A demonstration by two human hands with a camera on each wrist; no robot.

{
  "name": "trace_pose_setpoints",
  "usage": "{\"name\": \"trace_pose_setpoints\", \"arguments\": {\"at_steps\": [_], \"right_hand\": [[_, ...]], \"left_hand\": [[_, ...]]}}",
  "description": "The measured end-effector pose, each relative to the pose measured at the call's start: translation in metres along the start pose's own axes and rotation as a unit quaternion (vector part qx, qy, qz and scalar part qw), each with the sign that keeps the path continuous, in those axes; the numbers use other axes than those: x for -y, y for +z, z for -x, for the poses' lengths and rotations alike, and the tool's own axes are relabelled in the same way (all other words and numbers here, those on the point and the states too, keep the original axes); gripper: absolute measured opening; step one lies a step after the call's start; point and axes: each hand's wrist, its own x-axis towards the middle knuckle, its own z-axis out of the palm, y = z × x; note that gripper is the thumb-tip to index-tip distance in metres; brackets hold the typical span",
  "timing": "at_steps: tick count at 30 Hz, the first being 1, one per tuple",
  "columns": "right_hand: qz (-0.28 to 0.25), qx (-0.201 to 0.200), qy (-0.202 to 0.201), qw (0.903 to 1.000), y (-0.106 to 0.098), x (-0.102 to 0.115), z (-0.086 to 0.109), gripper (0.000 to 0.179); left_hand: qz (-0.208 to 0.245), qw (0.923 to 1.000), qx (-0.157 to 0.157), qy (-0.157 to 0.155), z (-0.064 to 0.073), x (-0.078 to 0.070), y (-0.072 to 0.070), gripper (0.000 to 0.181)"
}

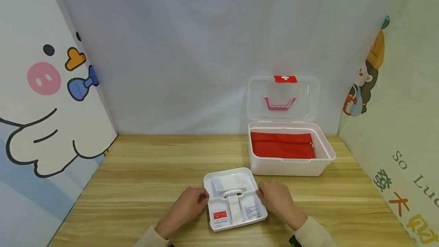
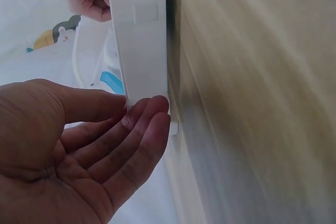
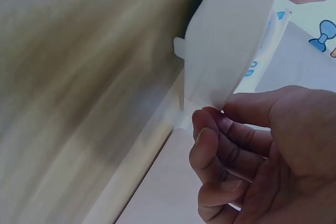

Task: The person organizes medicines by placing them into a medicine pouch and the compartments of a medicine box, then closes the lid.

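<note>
A shallow white plastic tray (image 1: 240, 225) with a central handle (image 1: 232, 192) is held at both sides, close over the wooden table. Inside lie white packets, one printed with a red label (image 1: 220, 215), and a white strip down the middle. My left hand (image 1: 188, 206) pinches the left edge; in the left wrist view its thumb is on the top rim and its fingers are against the tray's side wall (image 2: 142, 56). On the opposite edge my right hand (image 1: 277, 199) pinches the rim between thumb and fingers, the tray wall (image 3: 226, 40) rising beyond them in the right wrist view.
Behind the tray to the right stands a white first-aid box (image 1: 284, 167), its clear lid (image 1: 257, 106) with a pink handle raised against the back curtain. A red zipped pouch (image 1: 281, 146) lies inside. Printed cloth walls flank the wooden table (image 1: 154, 163).
</note>
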Motion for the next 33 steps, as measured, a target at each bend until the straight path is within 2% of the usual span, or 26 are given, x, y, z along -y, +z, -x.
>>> {"name": "trace_pose_setpoints", "arguments": {"at_steps": [6, 9, 12, 19, 26, 30, 33], "right_hand": [[-0.004, 0.039, -0.005, 0.9992, -0.001, -0.002, -0.010, 0.036], [-0.006, 0.058, -0.010, 0.9982, -0.003, -0.002, -0.014, 0.035], [-0.007, 0.071, -0.018, 0.9973, -0.004, -0.002, -0.018, 0.032], [0.016, 0.081, -0.038, 0.9959, -0.006, 0.003, -0.027, 0.029], [0.038, 0.073, -0.051, 0.9953, -0.005, 0.008, -0.037, 0.022], [0.029, 0.091, -0.044, 0.9944, -0.003, 0.011, -0.044, 0.023], [0.018, 0.100, -0.044, 0.9939, -0.001, 0.013, -0.049, 0.023]], "left_hand": [[-0.012, 0.9979, 0.048, 0.042, 0.007, -0.003, -0.002, 0.007], [-0.049, 0.9940, 0.062, 0.075, 0.011, -0.006, -0.003, 0.011], [-0.081, 0.9903, 0.065, 0.092, 0.016, -0.012, -0.005, 0.016], [-0.145, 0.9810, 0.081, 0.100, 0.026, -0.028, -0.005, 0.026], [-0.165, 0.9767, 0.087, 0.105, 0.035, -0.046, 0.002, 0.028], [-0.210, 0.9641, 0.083, 0.139, 0.037, -0.055, 0.009, 0.021], [-0.252, 0.9478, 0.075, 0.180, 0.038, -0.059, 0.013, 0.016]]}}
